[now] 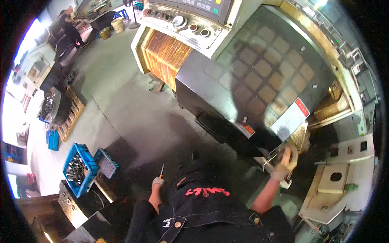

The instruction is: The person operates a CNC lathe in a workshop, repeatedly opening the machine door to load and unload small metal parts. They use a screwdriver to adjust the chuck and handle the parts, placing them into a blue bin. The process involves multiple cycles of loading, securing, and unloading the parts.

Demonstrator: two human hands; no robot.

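My left hand (pixel 157 182), in a pale glove, is closed around the orange handle of a screwdriver (pixel 163 169) with its thin shaft pointing up and away. It hangs low at my left side, over the floor. My right hand (pixel 283 165), also gloved, is stretched out at the near edge of the machine's sliding door (pixel 259 77), fingers extended upward. A thin metal door handle (pixel 269 159) sits just left of it; I cannot tell whether the hand touches it. The door carries a window with a grid pattern and a white-and-red label (pixel 290 118).
A control panel (pixel 182 24) with knobs juts out ahead. At left stand a blue crate (pixel 90 164) of metal parts, a smaller blue bin (pixel 106 163) and a wooden pallet (pixel 72 117) with a round container. A person (pixel 71 28) is far left. A white machine (pixel 332 188) stands right.
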